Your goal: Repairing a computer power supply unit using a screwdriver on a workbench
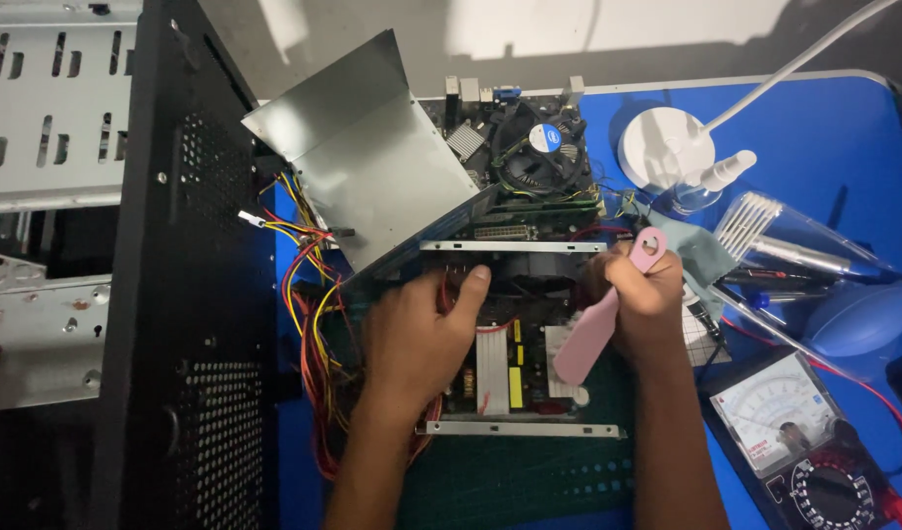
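Left hand (412, 339) lies flat, fingers released, steadying the opened power supply (515, 363) on the desk (824, 128). Right hand (647, 294) grasps a pink brush (593, 329) over its circuit board. Press hard and the bristles could snag the loose wires (309, 294) or bend a part.

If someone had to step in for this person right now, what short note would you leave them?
Left hand: resting flat on the left side of the opened power supply unit, thumb up by its inner edge, holding nothing.
Right hand: gripping a pink brush, its wide end down over the heat sinks inside the unit.
Around: the unit's metal cover is off and leans up behind; the wire bundle trails left toward the black computer case. A motherboard with fan lies behind, an analog multimeter at right.
Done: cover removed.
Left: can't tell how much of the board is brushed.
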